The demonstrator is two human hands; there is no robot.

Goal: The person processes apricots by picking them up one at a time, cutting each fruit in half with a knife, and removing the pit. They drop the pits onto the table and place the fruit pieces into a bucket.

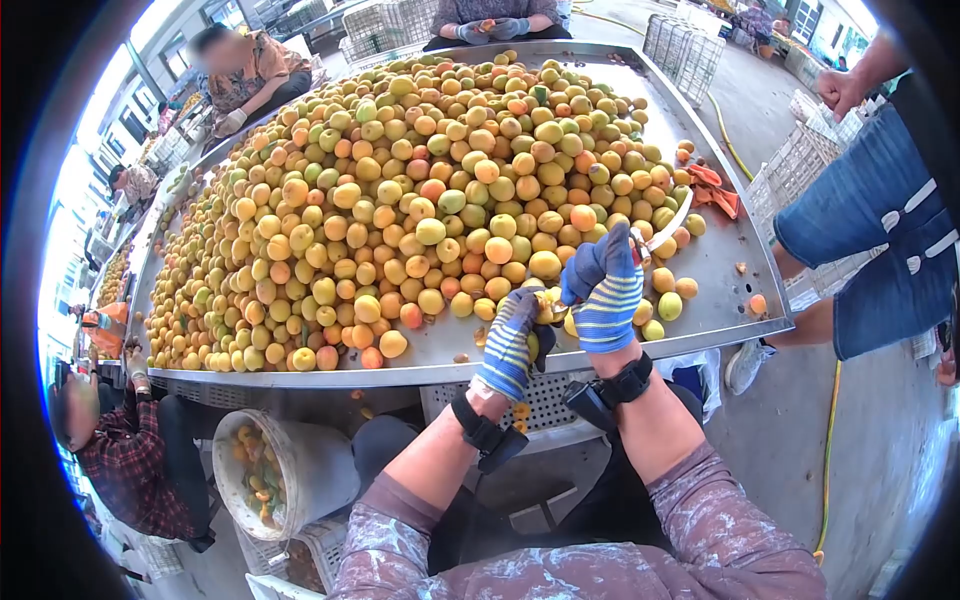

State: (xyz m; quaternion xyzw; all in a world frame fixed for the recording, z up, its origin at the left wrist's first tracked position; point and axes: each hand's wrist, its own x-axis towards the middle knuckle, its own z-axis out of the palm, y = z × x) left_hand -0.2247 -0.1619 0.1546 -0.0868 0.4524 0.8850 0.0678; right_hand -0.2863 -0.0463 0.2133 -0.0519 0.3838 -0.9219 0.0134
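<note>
Both my hands wear blue-and-yellow striped gloves, over the near edge of a metal table (440, 376). Pinched in my left hand (512, 335) is a yellow apricot (549, 306), which looks cut open. My right hand (608, 285) is closed around a knife with a reddish handle; its curved pale blade (672, 224) points up and to the right. The fingertips of my right hand are close beside the apricot. A large heap of yellow-orange apricots (400, 210) lies just beyond my hands.
An orange cloth (712, 192) lies on the table's right side. A white bucket (300, 470) with fruit pieces stands below left, near a perforated crate (575, 402). People sit around the table; one person in denim shorts (870, 240) stands at right. A yellow hose (831, 450) crosses the floor.
</note>
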